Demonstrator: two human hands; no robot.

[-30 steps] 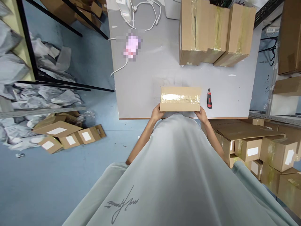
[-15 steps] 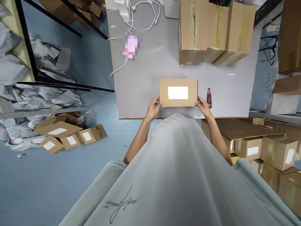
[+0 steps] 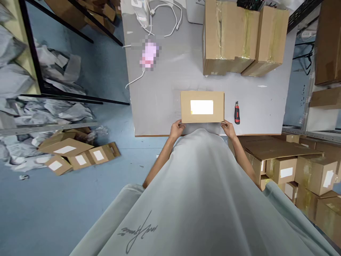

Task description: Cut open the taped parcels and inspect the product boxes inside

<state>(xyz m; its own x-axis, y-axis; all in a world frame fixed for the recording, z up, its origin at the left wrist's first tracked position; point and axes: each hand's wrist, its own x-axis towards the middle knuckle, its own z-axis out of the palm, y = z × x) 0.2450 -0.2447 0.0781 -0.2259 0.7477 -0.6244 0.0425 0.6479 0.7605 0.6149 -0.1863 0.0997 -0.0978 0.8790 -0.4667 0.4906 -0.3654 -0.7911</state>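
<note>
A flat cardboard box (image 3: 202,119) with a white label (image 3: 201,107) lies on the grey table in front of me. My left hand (image 3: 177,129) is closed at its near left corner, thumb and fingers pinched together. At the near right corner, my right hand (image 3: 228,128) pinches in the same way. What looks like clear film shows faintly beside and under the box; whether some of it is between my fingers, I cannot tell. To the right of the box lies a red and black utility knife (image 3: 237,113), apart from my right hand.
Several taller taped cartons (image 3: 220,35) stand at the table's back right. White cables (image 3: 163,6) and a blurred pink item (image 3: 149,55) are at the back left. Boxes (image 3: 282,169) are stacked below the table's right side. Grey bags (image 3: 64,108) fill the left shelving.
Both hands have slid from the box's left and right sides down to its near corners. The box and knife keep their places on the table.
</note>
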